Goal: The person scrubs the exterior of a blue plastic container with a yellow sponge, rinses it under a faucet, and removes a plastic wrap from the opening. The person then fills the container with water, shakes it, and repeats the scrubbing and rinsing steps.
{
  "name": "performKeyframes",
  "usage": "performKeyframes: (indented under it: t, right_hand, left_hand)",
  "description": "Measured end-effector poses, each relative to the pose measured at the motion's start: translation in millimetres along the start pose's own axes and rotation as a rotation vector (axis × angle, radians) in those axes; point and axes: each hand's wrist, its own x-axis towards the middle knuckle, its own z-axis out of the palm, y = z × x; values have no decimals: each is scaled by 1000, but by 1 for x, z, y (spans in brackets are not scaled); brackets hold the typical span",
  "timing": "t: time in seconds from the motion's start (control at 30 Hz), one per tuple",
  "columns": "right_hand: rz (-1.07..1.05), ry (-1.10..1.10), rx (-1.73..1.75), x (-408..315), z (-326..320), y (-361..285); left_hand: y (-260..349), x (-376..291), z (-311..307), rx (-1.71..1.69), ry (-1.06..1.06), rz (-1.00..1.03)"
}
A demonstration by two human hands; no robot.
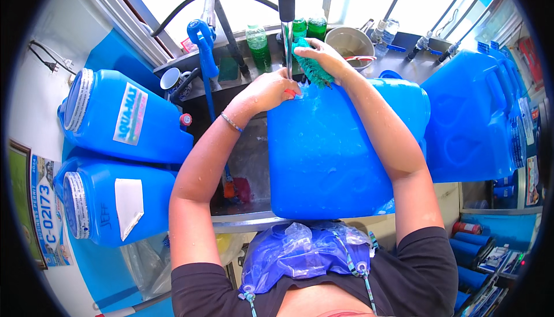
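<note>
A large blue plastic water container lies before me across the metal sink, its capped end to the right. My right hand grips a green bristle brush just above the container's far left corner. At that same corner, the fingers of my left hand close on a small red plastic piece, partly hidden by them. The wet patch beside it glistens. A chrome pipe with a black sleeve comes down right behind my left hand.
Two blue containers stand at the left, more at the right. Bottles of green liquid, a beige bucket and a patterned mug line the back ledge. A blue long-handled brush leans in the sink.
</note>
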Motion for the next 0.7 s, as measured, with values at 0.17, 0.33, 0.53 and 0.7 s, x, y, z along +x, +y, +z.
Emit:
performKeyframes:
  t: [0.17, 0.33, 0.53, 0.7]
  right_hand:
    - [-13, 171, -26, 1, -7, 1]
    - [-68, 265, -166, 10, -6, 15]
    - [-52, 202, -12, 4, -12, 16]
    - [-1, 84, 179, -14, -28, 6]
  left_hand:
    - [15, 19, -6, 368, -175, 113]
    - [14, 24, -3, 509, -267, 216]
    - [6, 4, -4, 201, -79, 213]
    - [-2, -22, 3, -8, 203, 279]
